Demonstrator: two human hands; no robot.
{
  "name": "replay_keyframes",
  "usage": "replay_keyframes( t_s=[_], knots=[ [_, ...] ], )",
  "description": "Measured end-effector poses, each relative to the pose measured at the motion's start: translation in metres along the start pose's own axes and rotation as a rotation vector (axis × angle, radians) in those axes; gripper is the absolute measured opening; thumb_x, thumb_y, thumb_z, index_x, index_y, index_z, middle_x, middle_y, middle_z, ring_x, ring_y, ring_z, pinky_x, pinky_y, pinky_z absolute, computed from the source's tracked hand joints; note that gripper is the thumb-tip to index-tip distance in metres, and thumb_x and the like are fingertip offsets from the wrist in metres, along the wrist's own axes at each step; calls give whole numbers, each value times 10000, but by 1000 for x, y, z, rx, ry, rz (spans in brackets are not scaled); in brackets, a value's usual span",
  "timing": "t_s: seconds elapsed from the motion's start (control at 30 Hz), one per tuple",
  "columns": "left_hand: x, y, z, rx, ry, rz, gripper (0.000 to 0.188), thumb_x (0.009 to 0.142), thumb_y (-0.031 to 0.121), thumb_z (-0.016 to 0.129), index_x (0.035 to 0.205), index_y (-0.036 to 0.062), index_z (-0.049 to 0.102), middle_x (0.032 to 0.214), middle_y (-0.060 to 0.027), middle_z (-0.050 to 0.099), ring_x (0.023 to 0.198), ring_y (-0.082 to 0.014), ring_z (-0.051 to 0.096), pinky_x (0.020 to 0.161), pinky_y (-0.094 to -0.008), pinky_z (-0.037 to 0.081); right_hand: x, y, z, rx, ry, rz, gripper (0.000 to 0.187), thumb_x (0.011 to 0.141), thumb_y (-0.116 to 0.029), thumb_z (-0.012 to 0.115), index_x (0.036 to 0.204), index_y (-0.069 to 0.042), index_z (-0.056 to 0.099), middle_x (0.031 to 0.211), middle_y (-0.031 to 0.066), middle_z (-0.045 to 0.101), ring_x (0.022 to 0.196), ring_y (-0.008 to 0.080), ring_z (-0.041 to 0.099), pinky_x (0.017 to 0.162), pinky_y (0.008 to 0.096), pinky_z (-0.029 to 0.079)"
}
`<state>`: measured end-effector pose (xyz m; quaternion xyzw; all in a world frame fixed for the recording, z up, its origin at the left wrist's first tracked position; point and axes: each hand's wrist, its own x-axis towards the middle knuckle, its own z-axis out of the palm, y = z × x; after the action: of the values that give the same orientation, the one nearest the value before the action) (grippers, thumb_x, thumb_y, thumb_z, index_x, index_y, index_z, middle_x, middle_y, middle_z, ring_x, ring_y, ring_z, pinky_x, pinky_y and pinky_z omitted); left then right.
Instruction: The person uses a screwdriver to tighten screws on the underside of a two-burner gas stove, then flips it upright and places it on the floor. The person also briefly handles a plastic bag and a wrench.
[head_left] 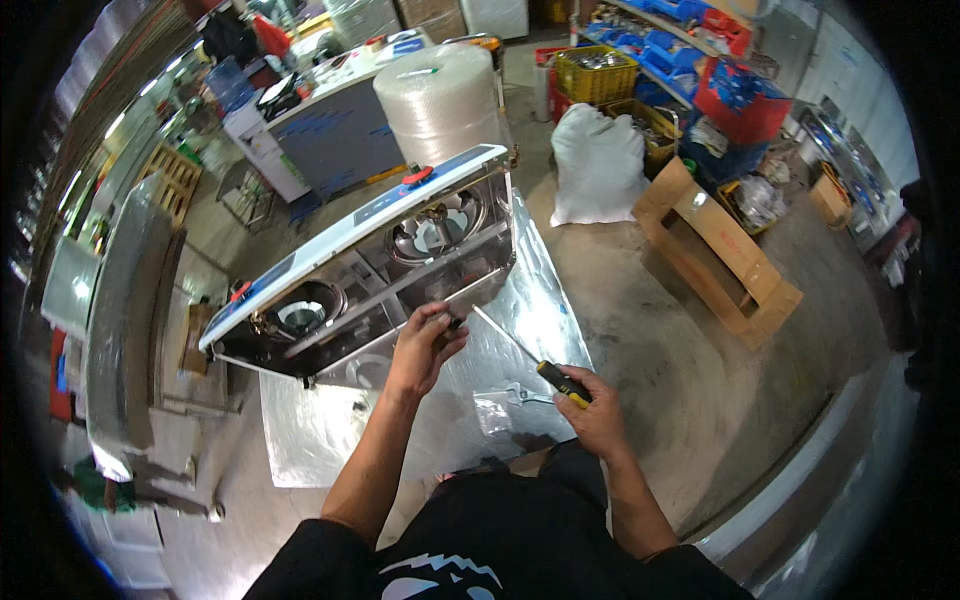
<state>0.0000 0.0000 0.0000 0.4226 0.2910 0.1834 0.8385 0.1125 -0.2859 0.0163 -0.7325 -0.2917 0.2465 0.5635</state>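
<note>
My right hand (592, 412) is closed round the black and yellow handle of a screwdriver (563, 384). Its long thin shaft points up and left toward my left hand (425, 350). The left fingers are curled together, with something small and dark at their tips that I cannot make out. Just beyond that hand, a wide metal appliance (370, 280) stands tilted on its edge, its inside facing me. Two round metal bowls (437, 228) sit in it, and red parts (418, 174) stick out beyond its white outer face.
The appliance rests on a shiny metal-topped table (310, 440). Near my right hand lie a small clear bag (492, 412) and a metal tool (522, 394). A bubble-wrap roll (436, 100), a white sack (597, 165) and a cardboard box frame (715, 250) stand beyond. Several bins fill the far-right shelves.
</note>
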Motion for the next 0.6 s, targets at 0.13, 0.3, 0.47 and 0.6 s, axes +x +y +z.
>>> replay_keyframes(
  t_s=[0.13, 0.3, 0.47, 0.6],
  knots=[
    [12, 4, 57, -194, -10, 4, 229, 1019, 159, 583, 1233, 105, 522, 1128, -116, 653, 997, -257, 670, 900, -391, 556, 14, -3, -32, -17, -10, -46, 390, 852, -103, 720, 1231, -33, 659, 1042, 131, 681, 916, 205, 660, 820, 326, 521],
    [26, 7, 106, -280, 0, 41, 164, 1039, 184, 553, 1180, 106, 526, 1131, -114, 669, 981, -235, 691, 835, -360, 595, 54, -6, -69, -39, -75, -100, 371, 853, -103, 699, 1211, -16, 661, 1010, 130, 677, 863, 202, 659, 782, 318, 520],
    [31, 18, 117, -312, 25, 81, 144, 1050, 177, 524, 1174, 103, 525, 1124, -120, 668, 976, -243, 700, 821, -356, 608, 73, -13, -81, -15, -87, -238, 387, 858, -130, 709, 1223, -12, 661, 1008, 153, 690, 862, 230, 680, 772, 341, 533],
    [39, 22, 120, -272, -36, 92, 129, 1050, 147, 511, 1162, 86, 532, 1128, -127, 664, 1005, -261, 702, 834, -356, 619, 75, -24, -85, -131, -48, -255, 396, 862, -152, 713, 1231, -17, 664, 991, 172, 697, 834, 273, 692, 761, 362, 544]
  ],
)
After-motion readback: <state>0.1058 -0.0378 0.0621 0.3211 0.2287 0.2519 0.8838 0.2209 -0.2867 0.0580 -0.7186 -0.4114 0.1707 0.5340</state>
